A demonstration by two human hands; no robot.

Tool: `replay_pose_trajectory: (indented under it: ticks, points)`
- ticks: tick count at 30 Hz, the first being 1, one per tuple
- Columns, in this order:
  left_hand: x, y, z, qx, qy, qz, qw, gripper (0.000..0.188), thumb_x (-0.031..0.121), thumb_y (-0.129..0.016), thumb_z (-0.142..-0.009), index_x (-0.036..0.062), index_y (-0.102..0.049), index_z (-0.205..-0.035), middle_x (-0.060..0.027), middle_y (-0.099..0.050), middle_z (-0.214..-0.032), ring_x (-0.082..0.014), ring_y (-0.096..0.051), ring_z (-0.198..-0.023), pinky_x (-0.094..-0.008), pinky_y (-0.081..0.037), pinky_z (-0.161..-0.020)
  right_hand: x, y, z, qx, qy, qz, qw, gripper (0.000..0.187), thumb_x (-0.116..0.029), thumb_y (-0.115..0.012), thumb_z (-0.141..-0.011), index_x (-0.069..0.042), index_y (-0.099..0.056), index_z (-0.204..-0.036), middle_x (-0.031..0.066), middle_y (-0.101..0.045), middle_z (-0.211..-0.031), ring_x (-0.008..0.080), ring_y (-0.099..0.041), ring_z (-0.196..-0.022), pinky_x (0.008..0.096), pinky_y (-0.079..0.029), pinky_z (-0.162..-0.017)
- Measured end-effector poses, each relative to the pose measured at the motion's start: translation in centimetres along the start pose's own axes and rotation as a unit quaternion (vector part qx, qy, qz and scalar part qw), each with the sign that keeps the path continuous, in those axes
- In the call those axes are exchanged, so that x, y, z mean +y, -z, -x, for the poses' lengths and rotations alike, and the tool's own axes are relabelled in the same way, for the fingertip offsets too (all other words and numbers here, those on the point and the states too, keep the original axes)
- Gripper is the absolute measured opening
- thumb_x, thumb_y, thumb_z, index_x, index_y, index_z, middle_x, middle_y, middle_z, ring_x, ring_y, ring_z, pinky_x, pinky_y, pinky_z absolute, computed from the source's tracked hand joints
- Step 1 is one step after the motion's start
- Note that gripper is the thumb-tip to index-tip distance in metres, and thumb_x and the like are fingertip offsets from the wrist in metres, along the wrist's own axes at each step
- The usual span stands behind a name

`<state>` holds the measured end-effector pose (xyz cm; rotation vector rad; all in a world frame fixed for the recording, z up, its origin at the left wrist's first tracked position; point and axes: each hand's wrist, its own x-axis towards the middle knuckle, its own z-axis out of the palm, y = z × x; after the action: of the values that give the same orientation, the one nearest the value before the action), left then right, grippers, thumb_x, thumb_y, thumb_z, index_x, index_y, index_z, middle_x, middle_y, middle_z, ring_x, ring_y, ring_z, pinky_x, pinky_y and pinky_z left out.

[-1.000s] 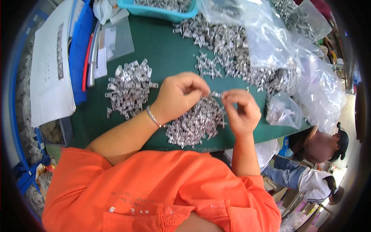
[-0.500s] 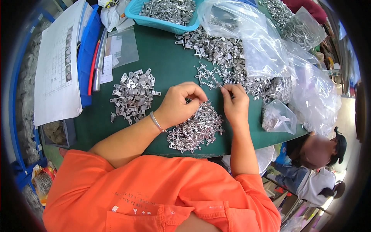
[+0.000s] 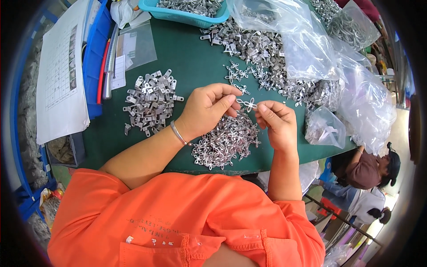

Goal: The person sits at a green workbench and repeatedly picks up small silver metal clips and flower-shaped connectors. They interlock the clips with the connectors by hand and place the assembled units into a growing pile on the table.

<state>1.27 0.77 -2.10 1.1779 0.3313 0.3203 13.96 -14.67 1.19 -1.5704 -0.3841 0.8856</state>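
Observation:
Between my hands, above the near pile, a silvery flower-shaped metal link [image 3: 250, 105] with looped petals stretches across the gap. My right hand [image 3: 279, 121] pinches its right end between thumb and forefinger. At the other end, my left hand [image 3: 208, 109], with a metal bangle at the wrist, has thumb and forefinger closed on the link's left side, where the fingers partly hide it. Just below lies a heap of similar flower-shaped links [image 3: 224, 144]. A few joined links [image 3: 235, 73] lie on the green table [image 3: 184, 53] beyond my hands.
Small bent metal clips [image 3: 152, 102] are piled to the left, with more clips [image 3: 249, 44] at the back. A turquoise basket [image 3: 182, 18], clear plastic bags [image 3: 307, 53] and a blue tray [image 3: 98, 58] with papers surround the work. Another person [image 3: 367, 171] is at the right.
My right hand has drawn back toward me and slightly right, from the loose links to beside my left hand. A flower-shaped link now shows between both hands.

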Motion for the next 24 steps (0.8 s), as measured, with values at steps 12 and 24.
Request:
replay_pose_trajectory:
  ticks: [12,24]
  points:
    - [-0.17,0.05,-0.02,-0.023,0.008,0.034,0.999,0.015,0.004,-0.053,-0.091,-0.0047,-0.061,-0.1,-0.0104,-0.066,-0.086,-0.0143,-0.065,-0.076,-0.025,-0.053,-0.071,0.07,-0.05,0.4,-0.006,0.061,-0.01,0.998,0.011,-0.003,-0.062,-0.086,0.004,-0.063,-0.094,0.0097,-0.067,-0.08,0.0125,-0.062,-0.066,0.0235,-0.051,-0.059]
    - [0.22,0.0,0.09,-0.039,0.02,0.041,0.998,0.012,0.003,-0.055,-0.089,-0.0054,-0.061,-0.096,-0.0104,-0.066,-0.086,-0.0149,-0.065,-0.076,-0.0253,-0.053,-0.071,0.27,0.2,0.47,-0.006,0.028,-0.027,0.999,0.008,0.001,-0.06,-0.084,0.004,-0.063,-0.091,0.0087,-0.066,-0.08,0.0126,-0.061,-0.069,0.0228,-0.05,-0.061]
